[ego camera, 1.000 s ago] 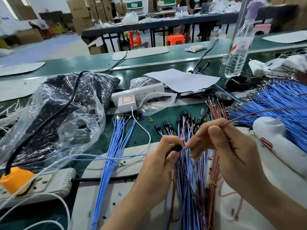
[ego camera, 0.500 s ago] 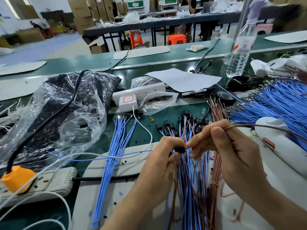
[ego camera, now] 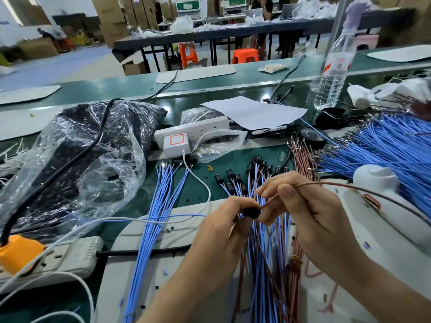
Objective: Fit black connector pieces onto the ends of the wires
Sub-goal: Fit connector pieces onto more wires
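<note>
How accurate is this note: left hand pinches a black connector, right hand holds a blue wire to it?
Wrong colour. The head view shows the left hand pinches the black connector and the right hand holds a reddish-brown wire, not blue, to it.

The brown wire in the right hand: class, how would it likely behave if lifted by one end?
The brown wire would probably droop: it bows in a long arc away from the right hand. It looks thin, so likely light. Its tail might snag the blue wires.
</note>
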`<action>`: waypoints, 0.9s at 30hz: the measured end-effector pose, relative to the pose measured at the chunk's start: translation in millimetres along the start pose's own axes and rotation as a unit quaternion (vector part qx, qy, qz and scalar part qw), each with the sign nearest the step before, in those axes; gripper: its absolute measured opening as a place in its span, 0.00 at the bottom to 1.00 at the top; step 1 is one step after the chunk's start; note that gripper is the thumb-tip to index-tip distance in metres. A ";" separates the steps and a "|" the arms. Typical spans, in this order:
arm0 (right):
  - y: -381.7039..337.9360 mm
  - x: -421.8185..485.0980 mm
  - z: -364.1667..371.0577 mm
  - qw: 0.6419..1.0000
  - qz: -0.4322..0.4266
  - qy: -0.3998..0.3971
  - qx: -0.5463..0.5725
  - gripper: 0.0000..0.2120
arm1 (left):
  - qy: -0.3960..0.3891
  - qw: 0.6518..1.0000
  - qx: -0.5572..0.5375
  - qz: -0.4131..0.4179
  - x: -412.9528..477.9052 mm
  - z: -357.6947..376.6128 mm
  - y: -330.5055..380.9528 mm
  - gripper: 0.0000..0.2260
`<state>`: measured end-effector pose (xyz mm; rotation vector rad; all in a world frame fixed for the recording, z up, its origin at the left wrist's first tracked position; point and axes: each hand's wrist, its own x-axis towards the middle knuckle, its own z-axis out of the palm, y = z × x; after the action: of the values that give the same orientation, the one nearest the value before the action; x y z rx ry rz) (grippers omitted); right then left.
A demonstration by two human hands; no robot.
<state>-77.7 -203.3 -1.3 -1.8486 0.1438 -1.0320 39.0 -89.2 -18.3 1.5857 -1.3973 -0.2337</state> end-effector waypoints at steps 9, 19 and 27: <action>-1.8 3.2 -5.4 1.000 0.023 -0.002 0.014 0.16 | 0.013 1.000 -0.009 0.015 0.1 0.0 2.5 0.10; -4.6 7.8 -5.3 0.970 0.161 -0.014 0.180 0.17 | 0.015 0.999 -0.002 0.035 0.8 -0.1 1.5 0.09; -1.2 4.8 -2.6 0.966 0.219 -0.088 0.109 0.12 | 0.033 0.999 -0.032 -0.006 1.6 -1.5 1.5 0.09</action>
<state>-76.9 -206.9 3.0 -1.6017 0.3052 -0.5503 39.6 -89.5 -15.8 1.5369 -1.3183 -0.2288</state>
